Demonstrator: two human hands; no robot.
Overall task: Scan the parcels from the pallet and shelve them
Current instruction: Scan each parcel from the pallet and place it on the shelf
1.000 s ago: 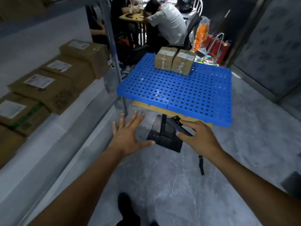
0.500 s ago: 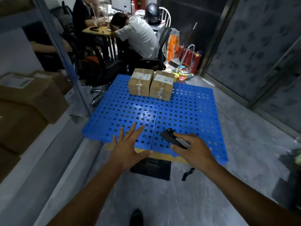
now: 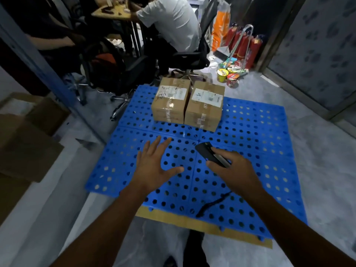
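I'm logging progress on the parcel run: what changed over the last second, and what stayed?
The person walked up to the blue pallet; left hand and right hand now reach over it, toward the left parcel and right parcel. Nothing taken or let go. Left hand stays open, right keeps its grip on the scanner; both parcels sit untouched.

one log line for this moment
left hand: open over blue perforated plastic pallet | right hand: grips black handheld scanner | two brown cardboard parcels: together on pallet
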